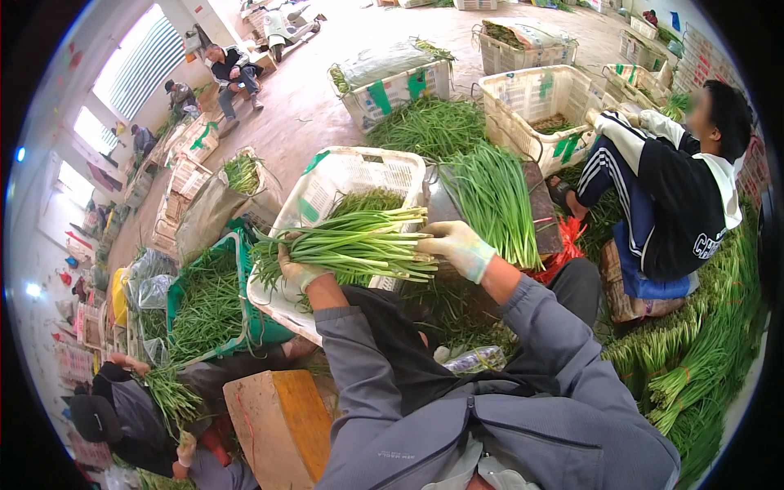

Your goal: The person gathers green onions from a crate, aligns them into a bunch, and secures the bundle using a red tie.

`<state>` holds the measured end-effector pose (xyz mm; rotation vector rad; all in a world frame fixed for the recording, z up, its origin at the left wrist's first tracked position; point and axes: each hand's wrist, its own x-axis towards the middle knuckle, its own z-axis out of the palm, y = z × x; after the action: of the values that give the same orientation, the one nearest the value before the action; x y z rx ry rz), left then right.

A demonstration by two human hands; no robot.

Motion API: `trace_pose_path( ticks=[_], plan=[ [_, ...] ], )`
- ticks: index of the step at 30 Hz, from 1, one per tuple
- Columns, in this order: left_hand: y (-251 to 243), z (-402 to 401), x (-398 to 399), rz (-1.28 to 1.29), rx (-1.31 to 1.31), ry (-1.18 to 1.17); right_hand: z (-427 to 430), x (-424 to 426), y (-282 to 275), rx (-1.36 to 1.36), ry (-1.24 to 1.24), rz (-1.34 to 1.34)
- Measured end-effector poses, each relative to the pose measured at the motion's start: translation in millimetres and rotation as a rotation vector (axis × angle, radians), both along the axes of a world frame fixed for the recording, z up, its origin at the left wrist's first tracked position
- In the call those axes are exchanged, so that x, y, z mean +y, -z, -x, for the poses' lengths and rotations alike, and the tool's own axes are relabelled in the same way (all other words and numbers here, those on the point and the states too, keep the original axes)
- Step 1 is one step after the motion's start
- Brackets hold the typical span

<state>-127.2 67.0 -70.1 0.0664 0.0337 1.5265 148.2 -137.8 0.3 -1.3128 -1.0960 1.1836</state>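
Note:
A loose bunch of long green chives lies across my gloved left hand, which grips it near the leafy end. At the pale stem ends, the fingers of my gloved right hand pinch the bunch. Beneath is a white plastic crate, with more greens inside. Another pile of chives rests to the right of the crate, beyond my right hand, its pale ends towards me. Both gloves are whitish and stained.
At left stands a green crate of loose leaves; a co-worker sits below it holding greens. Another person sits at right by a white crate. Tied bundles line the right side. A wooden block is at lower left.

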Motion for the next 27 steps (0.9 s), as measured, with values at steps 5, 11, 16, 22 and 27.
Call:
trace_pose_path(
  ticks=[5, 11, 16, 22, 27],
  plan=[
    [3.9, 1.1, 9.4, 0.139, 0.089, -0.141, -36.5, -57.4, 46.6, 0.559, -0.15, 0.087],
    [-7.3, -15.9, -0.7, 0.351, 0.136, -0.155, -30.7, -59.7, 46.8, 0.027, 0.086, 0.012],
    [-17.1, -21.5, -4.8, 0.428, 0.173, -0.189, 14.2, -10.2, -15.1, -0.263, 0.191, -0.207],
    [-17.6, -18.3, -10.1, 0.432, 0.173, -0.183, 32.9, 39.2, 10.0, 0.359, 0.014, 0.195],
    [-20.8, -17.3, -14.8, 0.447, 0.2, -0.188, 53.8, 36.2, 25.9, 0.486, 0.16, 0.214]
  ],
)
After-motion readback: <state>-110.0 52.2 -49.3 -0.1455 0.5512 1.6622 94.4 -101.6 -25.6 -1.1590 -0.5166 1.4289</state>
